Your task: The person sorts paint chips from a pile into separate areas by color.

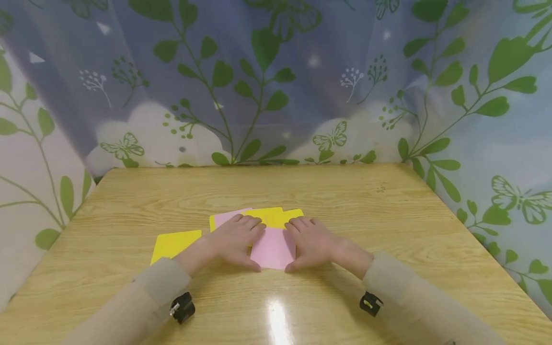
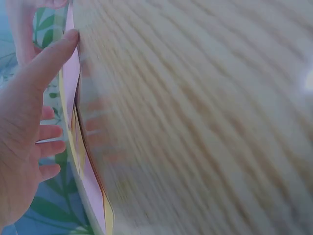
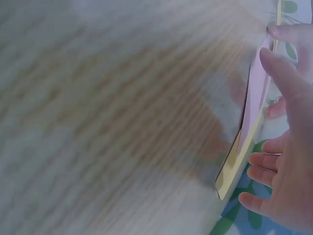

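Observation:
A pink paper sheet (image 1: 273, 249) lies in front of me on the table, between my two hands. My left hand (image 1: 237, 240) rests at its left side, the thumb at the near left corner. At the opposite side is my right hand (image 1: 311, 241), its thumb touching the near right corner. In the left wrist view the left fingers (image 2: 49, 147) are relaxed and spread. The right wrist view shows the right thumb against the pink sheet (image 3: 254, 93), the other fingers loosely extended. Yellow sheets (image 1: 272, 216) lie behind and partly under the pink one.
Another pink sheet (image 1: 227, 217) overlaps yellow paper behind the left hand. A separate yellow sheet (image 1: 176, 243) lies to the left, partly covered by the left forearm. The wooden table (image 1: 345, 191) meets a leaf-patterned curtain (image 1: 267, 120) at the back and sides.

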{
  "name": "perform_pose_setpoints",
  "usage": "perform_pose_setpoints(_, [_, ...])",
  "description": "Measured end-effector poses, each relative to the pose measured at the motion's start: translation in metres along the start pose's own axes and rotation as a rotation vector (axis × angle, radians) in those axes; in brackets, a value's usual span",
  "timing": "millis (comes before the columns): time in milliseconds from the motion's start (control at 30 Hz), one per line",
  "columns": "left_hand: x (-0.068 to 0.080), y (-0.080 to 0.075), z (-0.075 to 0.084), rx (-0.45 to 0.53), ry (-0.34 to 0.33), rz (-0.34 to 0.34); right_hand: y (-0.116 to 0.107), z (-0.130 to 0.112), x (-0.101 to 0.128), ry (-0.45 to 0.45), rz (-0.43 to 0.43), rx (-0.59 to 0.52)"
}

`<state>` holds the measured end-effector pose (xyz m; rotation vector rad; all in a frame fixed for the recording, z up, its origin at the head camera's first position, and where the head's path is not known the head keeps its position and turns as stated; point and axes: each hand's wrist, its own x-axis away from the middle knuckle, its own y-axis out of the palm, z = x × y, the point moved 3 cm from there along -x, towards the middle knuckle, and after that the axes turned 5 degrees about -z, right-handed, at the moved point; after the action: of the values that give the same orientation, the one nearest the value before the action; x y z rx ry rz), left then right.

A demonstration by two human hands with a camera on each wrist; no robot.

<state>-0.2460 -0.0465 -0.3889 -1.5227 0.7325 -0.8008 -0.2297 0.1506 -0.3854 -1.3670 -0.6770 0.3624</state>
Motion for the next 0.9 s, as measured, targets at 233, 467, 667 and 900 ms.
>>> perform_pose_setpoints(233, [-0.007,0.001,0.002,0.046,-0.017,-0.087,0.005,-0.001,-0.002,-0.030,0.008,-0.034])
perform_pose_setpoints(467, [-0.009,0.001,0.001,0.035,0.007,-0.073,0.006,0.000,-0.004,-0.049,0.004,-0.060])
perform_pose_setpoints(667, [-0.010,0.004,0.000,-0.016,0.025,-0.047,0.005,0.000,-0.005,-0.066,0.003,-0.072])
perform_pose_setpoints(900, [-0.012,0.002,0.005,-0.035,0.035,-0.038,0.006,-0.003,-0.003,-0.089,0.009,-0.103])
